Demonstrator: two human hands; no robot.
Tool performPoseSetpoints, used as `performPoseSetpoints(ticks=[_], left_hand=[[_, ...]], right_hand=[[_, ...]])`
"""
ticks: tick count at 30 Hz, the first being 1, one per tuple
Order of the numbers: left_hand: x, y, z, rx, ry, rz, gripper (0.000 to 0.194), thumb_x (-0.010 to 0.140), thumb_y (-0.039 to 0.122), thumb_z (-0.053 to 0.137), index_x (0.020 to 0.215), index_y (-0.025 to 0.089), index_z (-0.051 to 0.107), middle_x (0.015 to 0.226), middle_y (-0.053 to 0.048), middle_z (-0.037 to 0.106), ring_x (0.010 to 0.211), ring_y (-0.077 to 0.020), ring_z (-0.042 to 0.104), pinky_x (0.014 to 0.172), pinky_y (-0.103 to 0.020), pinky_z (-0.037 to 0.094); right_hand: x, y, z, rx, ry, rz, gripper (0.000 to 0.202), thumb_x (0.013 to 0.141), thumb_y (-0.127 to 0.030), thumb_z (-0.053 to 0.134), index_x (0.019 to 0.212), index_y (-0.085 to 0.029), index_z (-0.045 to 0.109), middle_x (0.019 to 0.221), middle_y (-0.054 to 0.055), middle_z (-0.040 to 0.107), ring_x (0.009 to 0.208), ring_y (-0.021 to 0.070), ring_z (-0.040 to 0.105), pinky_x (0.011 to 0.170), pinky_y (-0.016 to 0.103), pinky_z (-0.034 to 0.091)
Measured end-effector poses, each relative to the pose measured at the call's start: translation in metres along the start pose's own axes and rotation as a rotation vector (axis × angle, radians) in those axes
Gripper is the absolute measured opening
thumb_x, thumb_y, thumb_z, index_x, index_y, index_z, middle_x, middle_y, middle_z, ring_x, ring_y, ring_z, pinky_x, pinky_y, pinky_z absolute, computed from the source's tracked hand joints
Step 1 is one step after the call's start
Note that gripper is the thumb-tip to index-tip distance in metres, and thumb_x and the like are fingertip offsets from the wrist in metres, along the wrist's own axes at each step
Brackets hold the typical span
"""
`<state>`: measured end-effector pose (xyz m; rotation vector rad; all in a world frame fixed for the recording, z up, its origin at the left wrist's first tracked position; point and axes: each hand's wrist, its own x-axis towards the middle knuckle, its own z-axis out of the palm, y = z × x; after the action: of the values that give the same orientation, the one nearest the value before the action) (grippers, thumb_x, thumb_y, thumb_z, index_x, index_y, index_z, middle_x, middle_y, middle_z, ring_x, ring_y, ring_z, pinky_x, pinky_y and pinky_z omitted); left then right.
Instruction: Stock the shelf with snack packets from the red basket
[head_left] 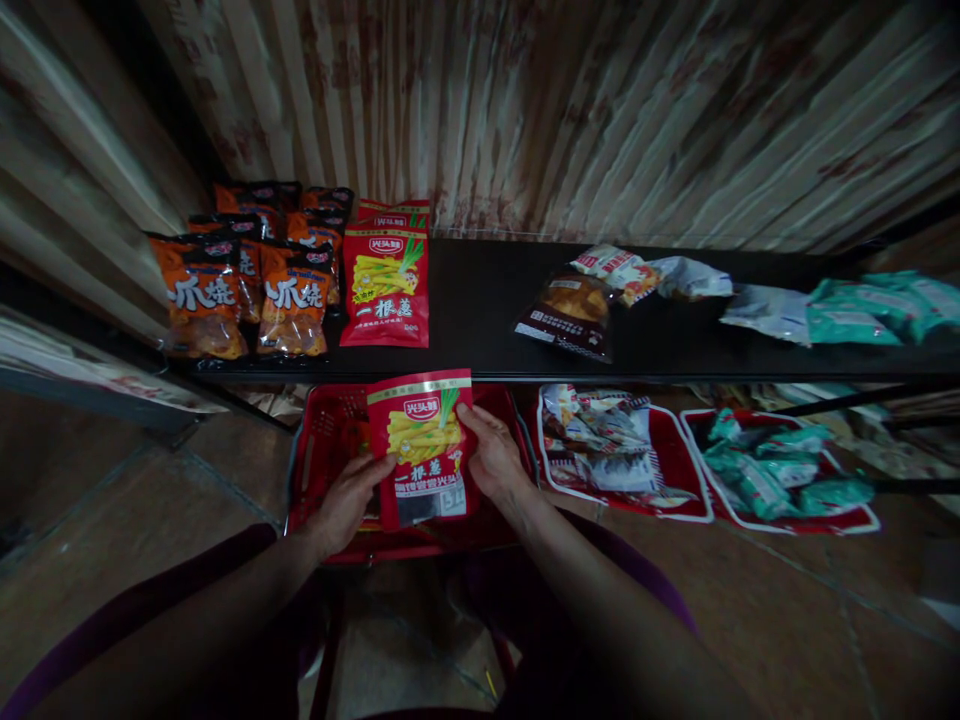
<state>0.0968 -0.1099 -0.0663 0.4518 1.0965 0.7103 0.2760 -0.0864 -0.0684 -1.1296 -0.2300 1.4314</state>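
Behind everything hangs a patterned curtain point(510, 120), and before it runs a long black shelf point(480, 300). Below the shelf's near edge are three baskets: the near red basket point(309, 440), directly beneath the hands; the middle basket point(697, 480), holding mostly silvery bags point(600, 420); and the right basket point(855, 520), holding green bags point(765, 470). At the shelf's left end, orange bags point(292, 310) stand grouped in rows, with red packets point(385, 285) upright just beside them, one in front of another. Past a bare stretch, a brown bag point(566, 315) lies near the front edge, pale bags point(690, 277) trail off behind and beyond it, and more green bags lie towards the right end. The held packet point(424, 440), red and looking the same kind as those standing on the shelf, is above the near red basket, close to the shelf's front edge, printed face up towards the wearer and slightly tilted. The left hand point(349, 500) grips its left side and the right hand point(491, 450) its right, both thumbs showing on the front. The step in hand looks like steadying the packet between both hands; a move from here would call for an even grip and clearance from that front edge.
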Motion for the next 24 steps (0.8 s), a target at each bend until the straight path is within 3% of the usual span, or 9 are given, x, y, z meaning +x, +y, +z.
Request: performPoseSetpoints(ticks=[8, 12, 18, 24], left_hand=[[0.002, -0.001, -0.003, 0.145, 0.021, 0.022, 0.046, 0.063, 0.049, 0.074, 0.095, 0.016, 0.071, 0.079, -0.008, 0.074, 0.07, -0.0234, 0.069, 0.059, -0.028, 0.053], [0.003, 0.008, 0.001, 0.143, 0.009, 0.091, 0.053, 0.063, 0.052, 0.073, 0.101, 0.016, 0.069, 0.084, -0.007, 0.074, 0.075, -0.0248, 0.069, 0.067, -0.031, 0.054], [0.01, 0.023, 0.008, 0.141, 0.059, 0.3, 0.051, 0.07, 0.055, 0.066, 0.103, 0.016, 0.067, 0.099, -0.008, 0.072, 0.088, -0.0237, 0.067, 0.077, -0.03, 0.053], [0.014, 0.034, 0.015, 0.154, 0.186, 0.319, 0.058, 0.068, 0.059, 0.065, 0.105, 0.014, 0.065, 0.093, -0.008, 0.073, 0.09, -0.0245, 0.067, 0.083, -0.034, 0.051]], right_hand=[[0.004, -0.006, -0.002, -0.002, -0.017, 0.029, 0.026, 0.052, -0.029, 0.084, 0.072, -0.02, 0.07, 0.072, 0.001, 0.074, 0.078, 0.022, 0.069, 0.076, 0.035, 0.052], [0.001, -0.012, -0.001, -0.004, -0.077, 0.05, 0.031, 0.05, -0.033, 0.085, 0.073, -0.02, 0.07, 0.071, 0.001, 0.074, 0.075, 0.0222, 0.069, 0.074, 0.035, 0.052], [-0.005, -0.018, -0.004, -0.106, -0.166, 0.033, 0.031, 0.054, -0.038, 0.083, 0.077, -0.02, 0.072, 0.071, 0.001, 0.074, 0.063, 0.0174, 0.067, 0.065, 0.029, 0.051], [-0.009, -0.02, -0.007, -0.191, -0.236, 0.072, 0.032, 0.055, -0.036, 0.082, 0.081, -0.019, 0.072, 0.076, 0.002, 0.075, 0.059, 0.0157, 0.066, 0.061, 0.028, 0.052]])
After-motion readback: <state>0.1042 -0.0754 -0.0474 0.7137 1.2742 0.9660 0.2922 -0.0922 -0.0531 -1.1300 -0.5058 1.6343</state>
